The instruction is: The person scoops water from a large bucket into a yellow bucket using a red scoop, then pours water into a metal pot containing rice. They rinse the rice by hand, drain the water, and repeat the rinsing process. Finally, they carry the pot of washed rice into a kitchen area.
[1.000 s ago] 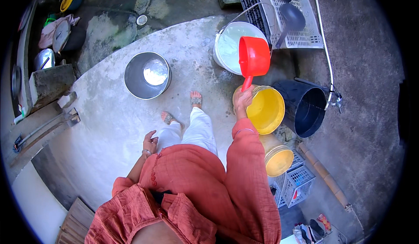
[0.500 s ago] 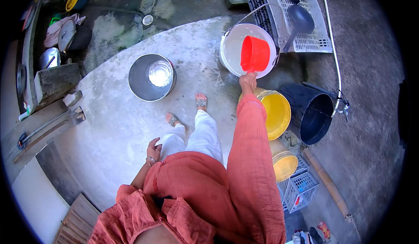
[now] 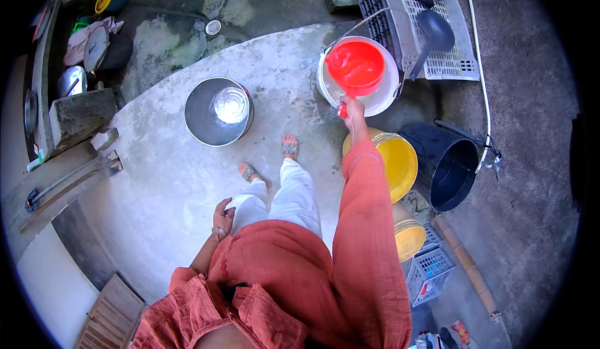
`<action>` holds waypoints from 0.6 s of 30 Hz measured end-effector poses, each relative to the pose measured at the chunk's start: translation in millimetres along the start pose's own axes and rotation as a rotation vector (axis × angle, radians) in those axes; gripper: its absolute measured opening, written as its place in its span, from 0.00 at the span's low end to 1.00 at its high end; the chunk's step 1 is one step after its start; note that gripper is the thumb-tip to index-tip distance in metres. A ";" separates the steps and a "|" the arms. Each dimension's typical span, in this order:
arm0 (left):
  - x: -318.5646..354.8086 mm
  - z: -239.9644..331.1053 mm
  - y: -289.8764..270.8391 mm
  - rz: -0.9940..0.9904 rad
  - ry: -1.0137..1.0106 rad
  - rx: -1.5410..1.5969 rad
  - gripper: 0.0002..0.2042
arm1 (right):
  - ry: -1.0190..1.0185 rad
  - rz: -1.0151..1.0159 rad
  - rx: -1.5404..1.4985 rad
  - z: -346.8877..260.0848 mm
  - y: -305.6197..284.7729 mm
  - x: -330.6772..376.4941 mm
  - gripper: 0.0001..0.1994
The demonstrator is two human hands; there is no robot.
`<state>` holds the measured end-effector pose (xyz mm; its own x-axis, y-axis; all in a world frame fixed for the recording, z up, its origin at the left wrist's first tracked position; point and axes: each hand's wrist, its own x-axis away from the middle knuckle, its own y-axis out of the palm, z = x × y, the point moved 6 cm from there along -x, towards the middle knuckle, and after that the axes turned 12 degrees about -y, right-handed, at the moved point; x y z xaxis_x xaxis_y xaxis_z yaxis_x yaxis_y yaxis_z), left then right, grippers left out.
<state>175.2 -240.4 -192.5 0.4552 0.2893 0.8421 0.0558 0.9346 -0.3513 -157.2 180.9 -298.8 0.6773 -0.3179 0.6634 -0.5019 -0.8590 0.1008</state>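
Round grey concrete floor slab (image 3: 156, 180); white plastic bucket (image 3: 381, 102) at its far right edge. Red plastic dipper (image 3: 355, 66) sits inside bucket mouth. Right hand (image 3: 352, 108) fingers wrapped shut on dipper handle. Left hand (image 3: 222, 216) empty, loosely curled at thigh. Keep dipper level, scoop deep, lift clear of the rim.

Glossy red plastic scoop (image 3: 355, 66), shiny metal basin (image 3: 206, 121), rough concrete floor (image 3: 156, 180).

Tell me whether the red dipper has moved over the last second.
Yes. The red dipper, held by the right hand, went from above the yellow bucket away from the person into the white bucket, and now sits inside its rim.
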 end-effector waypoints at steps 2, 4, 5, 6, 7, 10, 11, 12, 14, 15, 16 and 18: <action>-2.5 3.4 2.0 -0.009 -0.002 -0.026 0.19 | -0.089 0.019 -0.053 -1.7 4.6 26.2 0.05; -3.3 3.2 5.5 -0.019 -0.036 -0.026 0.19 | -0.196 0.077 0.095 -3.2 16.8 56.4 0.08; -3.0 2.1 8.2 -0.024 -0.050 -0.023 0.19 | -0.226 0.100 0.141 -4.0 24.5 72.8 0.09; -1.9 0.7 11.1 -0.035 -0.047 -0.031 0.20 | -0.307 0.119 0.163 -0.1 30.0 84.4 0.10; -4.9 2.6 13.6 -0.051 -0.036 -0.042 0.20 | -0.489 0.134 0.410 34.2 20.5 67.9 0.11; -9.6 -9.2 15.4 -0.039 -0.022 -0.008 0.21 | -0.415 0.099 0.511 7.3 64.2 135.0 0.15; -9.9 -5.4 16.1 -0.044 -0.030 -0.025 0.21 | -0.500 0.065 0.666 19.9 68.1 135.8 0.16; -10.3 -3.1 16.9 -0.045 -0.040 -0.038 0.21 | -0.465 0.029 0.719 26.3 77.5 140.6 0.16; -8.1 -1.4 16.7 -0.032 -0.049 0.029 0.19 | -0.394 -0.051 0.824 39.4 99.3 150.3 0.16; -7.8 -0.6 16.1 -0.027 -0.051 0.062 0.19 | -0.423 -0.099 0.877 45.3 110.8 153.3 0.17; -7.1 0.2 15.6 -0.025 -0.048 0.054 0.18 | -0.452 -0.149 0.929 54.5 121.5 154.8 0.17; -3.7 -0.9 12.6 -0.012 -0.048 0.041 0.18 | -0.513 -0.250 1.041 75.8 145.5 156.0 0.18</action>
<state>175.0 -229.9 -200.4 0.4112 0.2867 0.8653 0.0239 0.9455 -0.3247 -83.8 -24.1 -236.8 0.9499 -0.0147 0.3121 0.1931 -0.7577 -0.6233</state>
